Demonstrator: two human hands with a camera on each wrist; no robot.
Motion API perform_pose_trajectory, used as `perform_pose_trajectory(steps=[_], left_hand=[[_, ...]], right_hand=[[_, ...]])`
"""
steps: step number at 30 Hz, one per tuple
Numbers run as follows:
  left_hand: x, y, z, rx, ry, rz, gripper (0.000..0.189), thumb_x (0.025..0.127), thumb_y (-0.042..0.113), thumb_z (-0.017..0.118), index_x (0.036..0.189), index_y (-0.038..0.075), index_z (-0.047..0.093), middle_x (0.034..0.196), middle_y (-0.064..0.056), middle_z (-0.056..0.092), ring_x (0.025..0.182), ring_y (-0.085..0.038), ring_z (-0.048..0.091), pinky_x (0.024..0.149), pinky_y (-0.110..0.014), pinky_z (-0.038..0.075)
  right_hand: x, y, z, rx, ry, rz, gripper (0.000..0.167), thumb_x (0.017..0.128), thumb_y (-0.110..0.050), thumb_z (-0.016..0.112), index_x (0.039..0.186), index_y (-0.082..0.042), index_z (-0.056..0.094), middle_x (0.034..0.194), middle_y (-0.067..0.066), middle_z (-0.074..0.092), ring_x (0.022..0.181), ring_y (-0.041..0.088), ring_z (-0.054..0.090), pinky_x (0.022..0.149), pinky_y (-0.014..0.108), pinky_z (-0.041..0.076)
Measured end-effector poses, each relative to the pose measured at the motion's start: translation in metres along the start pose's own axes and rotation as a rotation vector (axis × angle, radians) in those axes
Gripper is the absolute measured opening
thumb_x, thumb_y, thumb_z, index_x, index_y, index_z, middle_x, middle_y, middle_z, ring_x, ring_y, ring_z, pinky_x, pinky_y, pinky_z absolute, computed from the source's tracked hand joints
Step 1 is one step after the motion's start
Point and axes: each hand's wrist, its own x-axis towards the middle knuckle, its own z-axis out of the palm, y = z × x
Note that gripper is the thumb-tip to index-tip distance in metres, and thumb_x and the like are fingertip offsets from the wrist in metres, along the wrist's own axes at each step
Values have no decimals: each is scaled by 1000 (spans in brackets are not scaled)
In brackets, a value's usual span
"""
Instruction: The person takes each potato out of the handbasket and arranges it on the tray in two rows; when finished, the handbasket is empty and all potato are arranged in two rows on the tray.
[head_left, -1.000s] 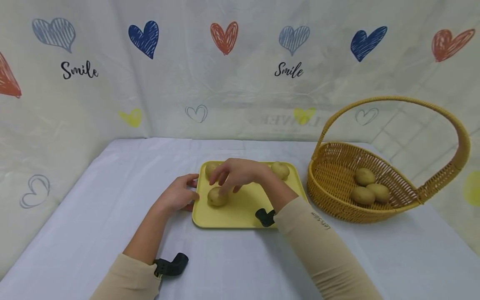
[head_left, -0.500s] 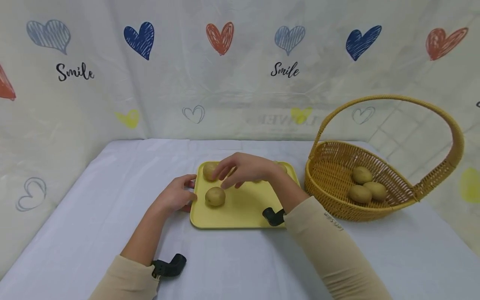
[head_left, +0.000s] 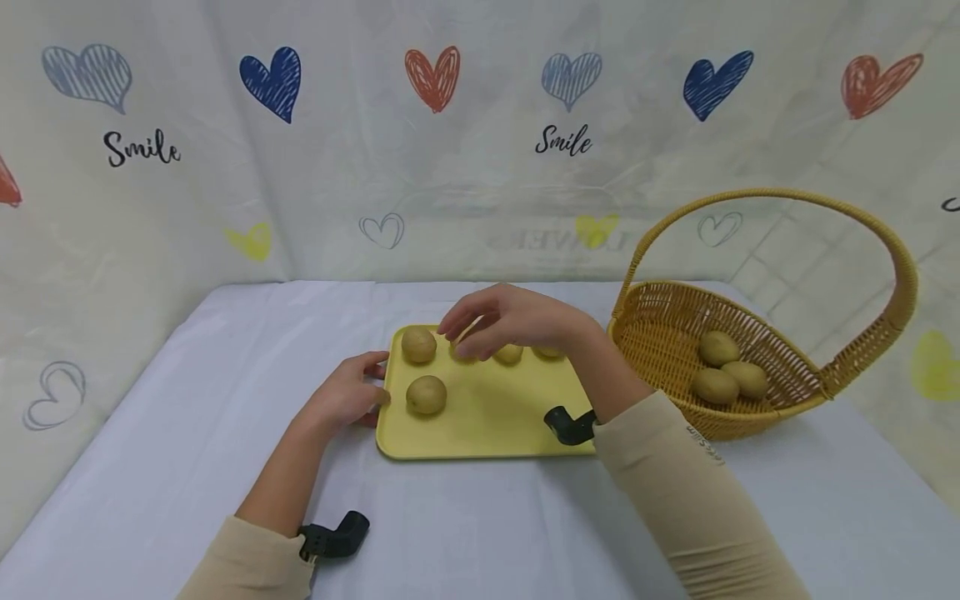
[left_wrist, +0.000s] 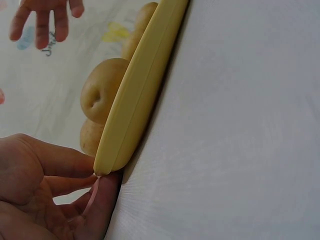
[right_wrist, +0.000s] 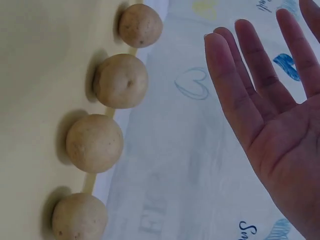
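Note:
My left hand (head_left: 347, 393) holds the left edge of a yellow tray (head_left: 487, 429); in the left wrist view, thumb and fingers pinch the tray's corner rim (left_wrist: 112, 155). Several potatoes stand in a row along the tray's back side, among them a back-left potato (head_left: 418, 345). One more potato (head_left: 426, 394) lies in front of it, near the left edge. Above the back row hovers my right hand (head_left: 517, 318), holding nothing, and it partly covers the row in the head view. The right wrist view shows its fingers extended, apart from the potatoes (right_wrist: 95, 143).
To the right of the tray stands a wicker basket (head_left: 652, 333) with a tall arched handle and 3 potatoes (head_left: 716, 386) inside. A white cloth (head_left: 262, 350) covers the table. Behind it hangs a curtain (head_left: 337, 167) printed with hearts.
My right hand has lifted off the front potato and moved up and to the right, leaving that potato on the tray. The left hand keeps its place at the tray's edge.

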Motion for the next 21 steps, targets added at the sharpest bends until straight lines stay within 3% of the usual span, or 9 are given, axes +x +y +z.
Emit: perform_pose_trajectory(steps=[12, 21], left_hand=[[0, 0, 1, -13, -4, -3, 81, 86, -7, 57, 161, 3, 30, 146, -20, 43, 101, -25, 62, 71, -36, 63], [0, 0, 0, -16, -4, -7, 81, 85, -7, 57, 161, 3, 31, 146, -20, 43, 98, -25, 62, 70, -35, 63]], right_hand=[[-23, -4, -26, -10, 8, 28, 33, 95, -19, 73, 127, -14, 70, 132, 4, 67, 123, 20, 66, 98, 52, 58], [-39, -5, -43, -28, 27, 53, 37, 96, -17, 71, 132, -11, 67, 136, 7, 64, 126, 24, 65, 96, 44, 59]])
